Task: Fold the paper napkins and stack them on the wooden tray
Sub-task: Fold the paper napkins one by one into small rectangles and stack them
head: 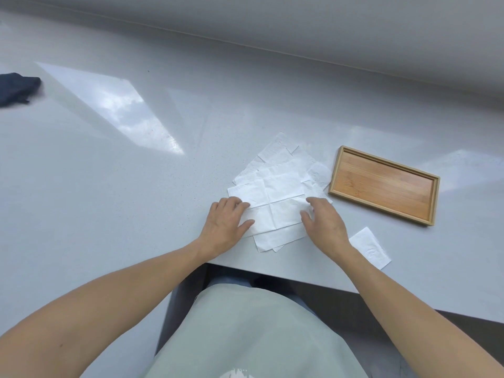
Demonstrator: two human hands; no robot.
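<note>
Several unfolded white paper napkins (pixel 275 186) lie fanned in a loose pile near the table's front edge. My left hand (pixel 227 222) rests on the left side of the topmost napkin, its fingers bent at the napkin's edge. My right hand (pixel 323 221) lies on the right side of the same napkin with relaxed fingers. To the right of the pile sits the wooden tray (pixel 383 159), a shallow rectangle with nothing in it. One folded napkin (pixel 369 248) lies on the table in front of the tray, right of my right forearm.
The pale grey table (pixel 136 186) stretches far to the left and back, with a wall behind it. A dark blue cloth (pixel 16 88) lies at the far left edge. The table's front edge runs just below the napkin pile.
</note>
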